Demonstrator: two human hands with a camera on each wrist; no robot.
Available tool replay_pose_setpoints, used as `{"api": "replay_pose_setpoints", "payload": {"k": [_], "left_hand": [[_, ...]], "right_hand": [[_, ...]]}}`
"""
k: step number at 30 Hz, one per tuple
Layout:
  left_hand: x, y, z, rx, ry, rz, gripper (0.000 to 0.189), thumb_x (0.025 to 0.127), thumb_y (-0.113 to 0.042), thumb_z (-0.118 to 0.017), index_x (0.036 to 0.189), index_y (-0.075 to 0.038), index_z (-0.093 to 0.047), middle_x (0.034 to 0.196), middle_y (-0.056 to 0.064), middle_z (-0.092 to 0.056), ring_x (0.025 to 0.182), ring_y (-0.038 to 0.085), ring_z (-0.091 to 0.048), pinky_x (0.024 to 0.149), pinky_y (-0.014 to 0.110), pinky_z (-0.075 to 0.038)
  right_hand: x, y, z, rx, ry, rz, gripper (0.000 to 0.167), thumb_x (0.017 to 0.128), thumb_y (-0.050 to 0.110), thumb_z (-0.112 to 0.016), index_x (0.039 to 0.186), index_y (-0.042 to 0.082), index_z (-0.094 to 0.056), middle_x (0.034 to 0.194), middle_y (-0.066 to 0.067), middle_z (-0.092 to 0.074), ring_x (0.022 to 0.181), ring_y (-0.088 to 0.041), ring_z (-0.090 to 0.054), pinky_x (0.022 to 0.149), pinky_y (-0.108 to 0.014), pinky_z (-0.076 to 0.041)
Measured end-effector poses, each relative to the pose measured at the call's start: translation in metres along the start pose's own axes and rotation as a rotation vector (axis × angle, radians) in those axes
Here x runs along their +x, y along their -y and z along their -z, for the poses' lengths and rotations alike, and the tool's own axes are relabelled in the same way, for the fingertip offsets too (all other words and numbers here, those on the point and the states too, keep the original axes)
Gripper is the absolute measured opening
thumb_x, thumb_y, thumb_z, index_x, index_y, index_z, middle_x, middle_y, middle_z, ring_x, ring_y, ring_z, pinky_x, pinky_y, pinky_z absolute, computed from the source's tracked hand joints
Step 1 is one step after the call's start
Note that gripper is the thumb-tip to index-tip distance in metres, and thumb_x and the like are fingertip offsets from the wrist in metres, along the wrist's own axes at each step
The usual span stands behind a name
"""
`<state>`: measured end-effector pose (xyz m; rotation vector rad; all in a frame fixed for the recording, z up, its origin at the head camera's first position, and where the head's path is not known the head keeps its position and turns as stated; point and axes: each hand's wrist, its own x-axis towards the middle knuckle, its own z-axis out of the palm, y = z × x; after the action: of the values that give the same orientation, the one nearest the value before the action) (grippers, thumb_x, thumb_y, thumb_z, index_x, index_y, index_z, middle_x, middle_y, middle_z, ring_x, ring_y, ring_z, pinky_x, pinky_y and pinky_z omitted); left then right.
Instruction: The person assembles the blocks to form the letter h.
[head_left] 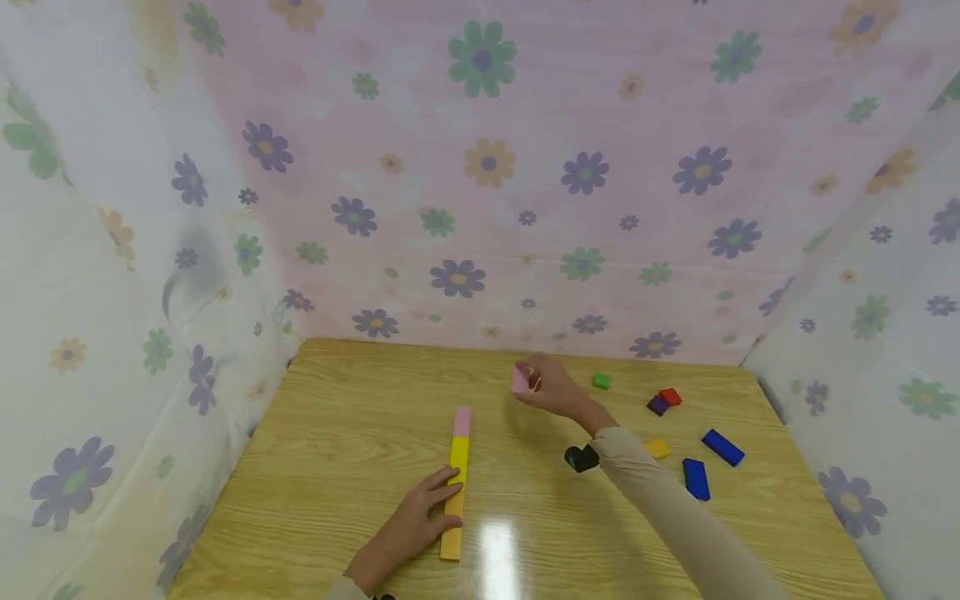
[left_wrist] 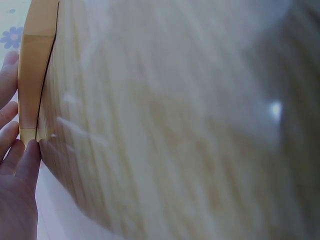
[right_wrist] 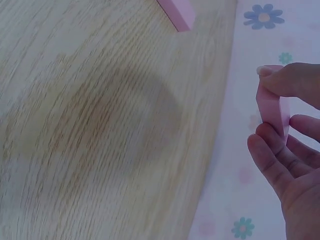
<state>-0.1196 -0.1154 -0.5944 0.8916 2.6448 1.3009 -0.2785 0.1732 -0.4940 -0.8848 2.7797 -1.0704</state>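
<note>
A straight row of blocks lies on the table: a pink block (head_left: 462, 422) at the far end, a yellow block (head_left: 459, 451) after it, and orange blocks (head_left: 451, 545) at the near end. My left hand (head_left: 411, 521) rests on the row from the left, its fingertips and thumb spread along it. In the left wrist view, the fingers lie along one side of the orange blocks (left_wrist: 35, 75). To the right of the row's far end, my right hand (head_left: 553, 387) pinches another pink block (head_left: 520, 380) between thumb and fingers, raised above the table.
Right of the row lie a green block (head_left: 602, 381), a red block (head_left: 671, 397), a dark purple block (head_left: 657, 405), a yellow-orange block (head_left: 657, 448) and two blue blocks (head_left: 723, 447). The right sleeve (head_left: 675, 508) passes over the table's right side. Flowered cloth surrounds the table.
</note>
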Motion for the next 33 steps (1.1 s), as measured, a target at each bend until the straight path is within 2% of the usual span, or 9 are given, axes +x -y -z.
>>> {"api": "replay_pose_setpoints", "payload": {"k": [9,15,22,26,33], "left_hand": [[0.0,0.0,0.001,0.012,0.001,-0.008,0.053,0.085,-0.028,-0.071,0.128,0.0,-0.057,0.145,0.011,-0.04,0.132,0.035,-0.036,0.1,0.045,-0.041],[0.0,0.001,0.001,0.023,-0.015,-0.039,0.053,0.086,-0.029,-0.069,0.128,0.002,-0.058,0.144,0.013,-0.041,0.131,0.038,-0.037,0.099,0.047,-0.042],[-0.001,0.001,0.0,0.016,-0.002,-0.023,0.053,0.087,-0.031,-0.068,0.128,0.001,-0.057,0.144,0.012,-0.04,0.131,0.036,-0.037,0.101,0.047,-0.041],[-0.001,0.002,0.0,-0.003,0.005,-0.014,0.054,0.087,-0.032,-0.067,0.129,0.001,-0.057,0.145,0.012,-0.04,0.132,0.036,-0.037,0.101,0.046,-0.041],[0.0,0.003,0.0,0.017,-0.013,-0.017,0.054,0.086,-0.031,-0.069,0.128,0.0,-0.058,0.145,0.011,-0.04,0.132,0.034,-0.037,0.101,0.046,-0.04]], "right_hand": [[0.016,0.009,-0.017,0.013,0.026,-0.031,0.055,0.083,0.021,-0.074,0.128,-0.003,-0.054,0.117,-0.016,-0.055,0.072,-0.012,-0.056,0.063,-0.025,-0.052],[0.028,0.01,-0.027,0.017,0.015,-0.033,0.054,0.082,0.021,-0.074,0.127,-0.003,-0.056,0.118,-0.016,-0.054,0.072,-0.012,-0.056,0.061,-0.026,-0.051],[0.039,0.006,-0.044,0.078,0.023,-0.027,0.051,0.08,0.01,-0.075,0.125,-0.006,-0.056,0.114,-0.018,-0.054,0.066,-0.013,-0.057,0.057,-0.025,-0.05],[0.044,0.007,-0.053,0.09,0.027,-0.037,0.051,0.08,0.009,-0.076,0.125,-0.006,-0.057,0.116,-0.019,-0.054,0.065,-0.012,-0.056,0.056,-0.024,-0.05],[0.051,0.013,-0.062,0.058,0.027,0.025,0.05,0.08,0.009,-0.074,0.121,-0.014,-0.056,0.113,-0.025,-0.055,0.068,-0.017,-0.058,0.061,-0.025,-0.051]]}}
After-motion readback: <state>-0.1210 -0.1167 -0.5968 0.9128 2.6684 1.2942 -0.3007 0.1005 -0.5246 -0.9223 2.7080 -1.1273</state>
